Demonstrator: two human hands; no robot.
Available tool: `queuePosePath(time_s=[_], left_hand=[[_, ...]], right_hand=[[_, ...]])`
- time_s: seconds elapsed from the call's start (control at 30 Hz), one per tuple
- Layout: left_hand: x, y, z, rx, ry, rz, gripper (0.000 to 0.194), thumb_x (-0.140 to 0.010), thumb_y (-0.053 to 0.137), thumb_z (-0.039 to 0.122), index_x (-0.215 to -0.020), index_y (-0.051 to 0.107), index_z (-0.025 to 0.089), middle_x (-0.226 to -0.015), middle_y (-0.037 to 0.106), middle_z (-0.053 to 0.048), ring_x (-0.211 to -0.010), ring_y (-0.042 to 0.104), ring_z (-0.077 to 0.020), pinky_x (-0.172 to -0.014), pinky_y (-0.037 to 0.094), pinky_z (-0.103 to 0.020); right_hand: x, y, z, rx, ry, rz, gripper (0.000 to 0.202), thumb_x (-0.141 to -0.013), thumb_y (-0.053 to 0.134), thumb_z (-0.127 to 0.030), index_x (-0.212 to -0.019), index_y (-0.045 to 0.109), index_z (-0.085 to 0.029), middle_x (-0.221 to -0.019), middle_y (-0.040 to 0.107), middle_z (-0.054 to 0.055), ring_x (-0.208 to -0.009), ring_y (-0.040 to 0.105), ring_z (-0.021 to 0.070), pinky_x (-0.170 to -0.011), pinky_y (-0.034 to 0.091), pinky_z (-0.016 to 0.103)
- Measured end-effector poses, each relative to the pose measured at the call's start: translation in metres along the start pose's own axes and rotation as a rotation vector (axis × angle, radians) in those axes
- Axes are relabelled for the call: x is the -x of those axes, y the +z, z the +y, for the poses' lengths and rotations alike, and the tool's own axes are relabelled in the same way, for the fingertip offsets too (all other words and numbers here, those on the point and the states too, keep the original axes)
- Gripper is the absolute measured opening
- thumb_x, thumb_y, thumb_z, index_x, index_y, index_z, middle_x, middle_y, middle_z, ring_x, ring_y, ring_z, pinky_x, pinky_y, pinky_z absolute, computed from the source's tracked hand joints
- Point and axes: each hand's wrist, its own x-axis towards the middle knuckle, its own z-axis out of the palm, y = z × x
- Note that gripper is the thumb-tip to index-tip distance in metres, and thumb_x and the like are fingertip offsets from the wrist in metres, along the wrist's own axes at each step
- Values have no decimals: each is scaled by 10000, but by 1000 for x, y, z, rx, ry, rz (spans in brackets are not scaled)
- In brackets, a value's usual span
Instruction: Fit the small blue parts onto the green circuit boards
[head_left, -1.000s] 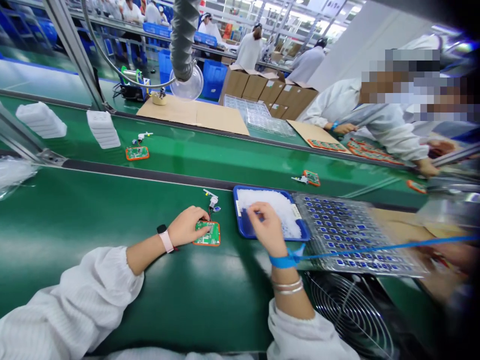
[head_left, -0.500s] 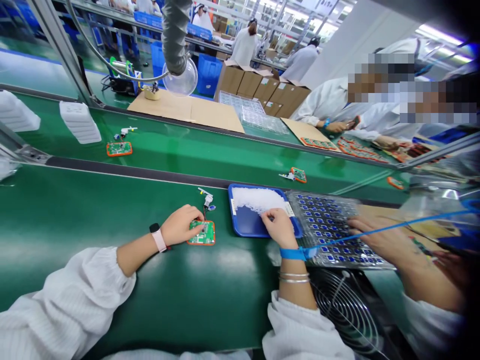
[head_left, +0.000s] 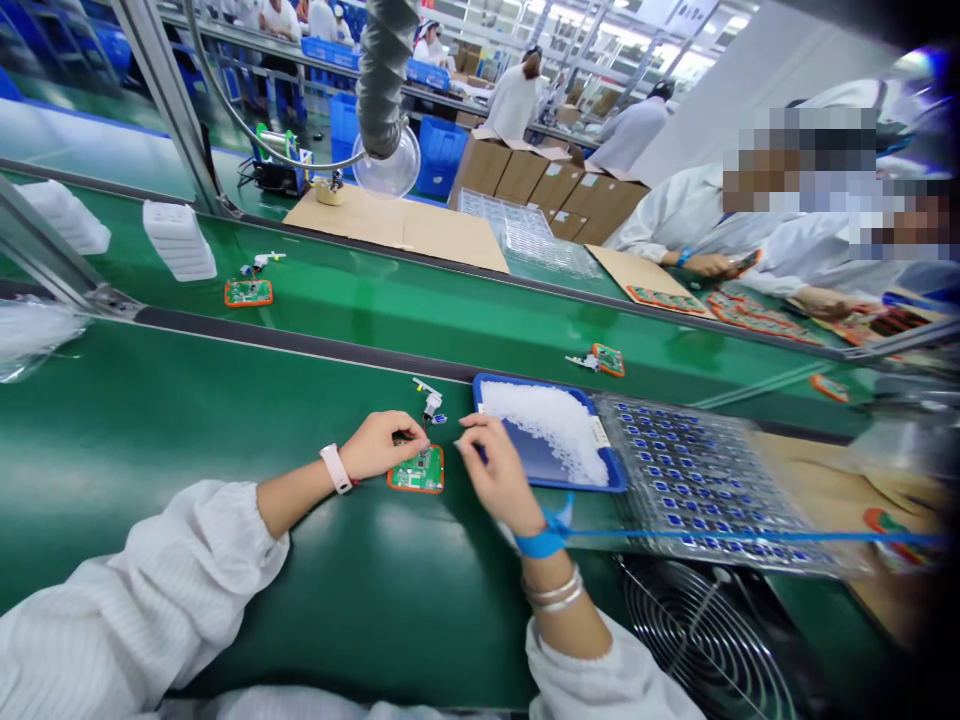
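Note:
A green circuit board in an orange frame lies on the green bench. Short wires run from its upper edge to a small white part with a blue piece beside it. My left hand rests over the board's upper left, fingertips pinched together by the wires; what they grip is hidden. My right hand is in the air between the board and a blue tray of small white pieces. Its thumb and fingers are curled into a pinch, and anything in them is too small to make out.
Right of the tray lies a clear blister tray with rows of blue parts. A fan grille is below it. More boards sit on the green strip behind a dark rail. A fume hose hangs overhead. Co-workers sit at the right.
My right hand has left the tray and moved left towards the board. My left fingers have drawn into a pinch at the board's upper edge. A co-worker's hand has left the blister tray.

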Motion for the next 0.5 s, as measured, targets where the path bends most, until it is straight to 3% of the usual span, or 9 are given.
queuePosePath(time_s=[0.07, 0.17, 0.5], left_hand=[[0, 0, 2, 15, 57, -32, 119, -794, 565, 235, -772, 661, 167, -821, 673, -22, -789, 594, -147, -752, 440, -259], [0, 1, 3, 5, 88, -50, 120, -797, 567, 224, -775, 673, 173, -829, 678, -23, -808, 595, -150, -780, 440, -264], [0, 4, -3, -23, 55, -7, 79, -745, 623, 180, -711, 693, 179, -872, 680, -26, -837, 612, -156, -809, 458, -283]], right_hand=[[1, 22, -15, -91, 9, -40, 123, -870, 415, -192, -769, 484, -209, -1007, 504, 86, -1008, 495, 195, -887, 399, 368], [4, 38, -16, -154, 50, -46, 126, -872, 420, -197, -762, 483, -202, -1004, 491, 87, -1015, 489, 197, -899, 393, 373], [3, 39, -6, -192, 103, -124, 123, -850, 446, -225, -743, 502, -200, -1016, 497, 80, -1010, 492, 199, -912, 379, 378]])
